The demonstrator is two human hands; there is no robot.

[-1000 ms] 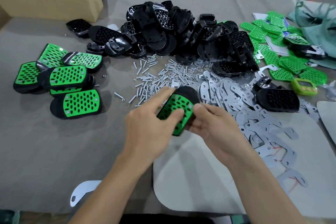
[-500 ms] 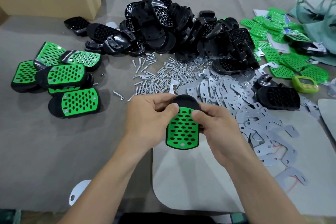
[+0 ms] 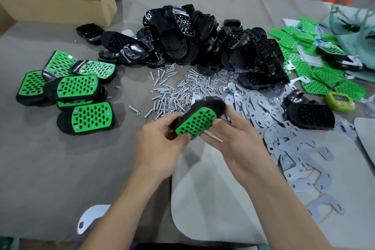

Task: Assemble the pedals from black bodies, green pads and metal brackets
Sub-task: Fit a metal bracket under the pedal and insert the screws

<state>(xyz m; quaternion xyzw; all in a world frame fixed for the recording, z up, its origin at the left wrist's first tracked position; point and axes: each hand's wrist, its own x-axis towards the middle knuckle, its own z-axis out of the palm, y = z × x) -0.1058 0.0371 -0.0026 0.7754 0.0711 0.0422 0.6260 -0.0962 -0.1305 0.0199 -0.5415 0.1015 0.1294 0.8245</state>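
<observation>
While held tilted, pedal shows perforated green pad.

Glossy black plastic bodies, matt perforated green plastic pads, dull grey sheet-metal brackets, shiny screws, matt grey cloth on the desk

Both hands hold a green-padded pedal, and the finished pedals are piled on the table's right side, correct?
No. The left hand and right hand do hold the pedal, but the finished pedals lie on the table's left side, as the head view shows.
</observation>
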